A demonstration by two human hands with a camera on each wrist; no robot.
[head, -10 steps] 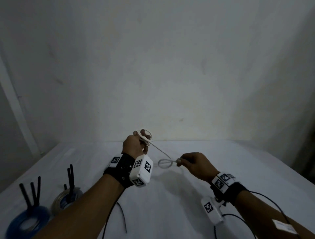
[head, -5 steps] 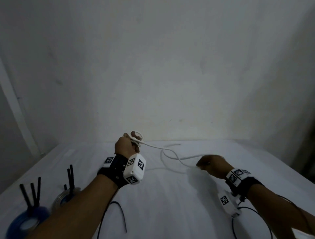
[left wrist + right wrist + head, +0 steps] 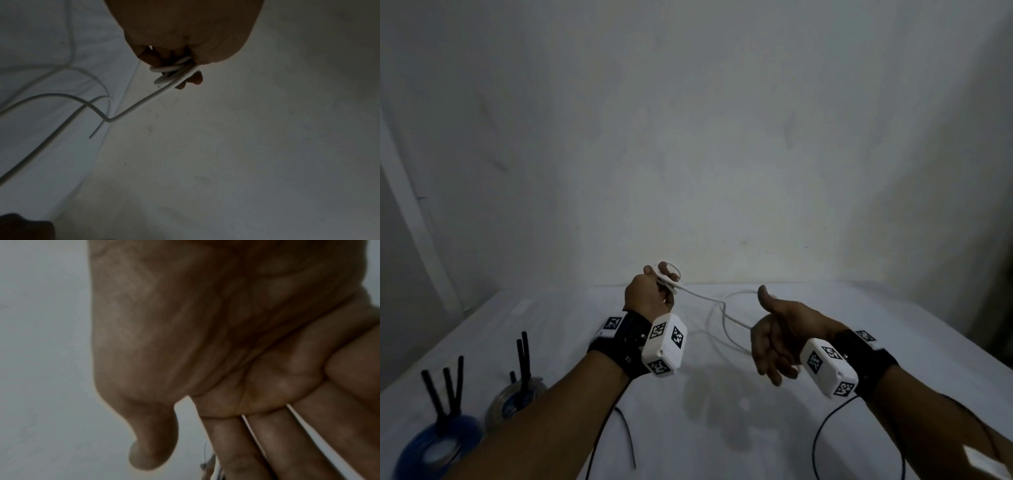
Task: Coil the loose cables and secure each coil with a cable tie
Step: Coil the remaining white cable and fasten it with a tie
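— What's on the bench (image 3: pixel 722 428)?
— White cover. At the near left, a blue cable coil (image 3: pixel 436 448) and a greyish coil (image 3: pixel 517 399), black ties standing up from both.
— Anything else?
— Loose white cable (image 3: pixel 717 317) lying toward the far side, and thin black wires (image 3: pixel 628 438) near us.

A thin white cable (image 3: pixel 723 307) is sitting partly wound in small loops pinched in the left hand (image 3: pixel 646 297), its loose remainder trailing in slack curves toward the right hand (image 3: pixel 777 337).

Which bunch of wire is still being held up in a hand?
The thin white cable coil, gripped by the left hand. The blue and grey coils lie on the table.
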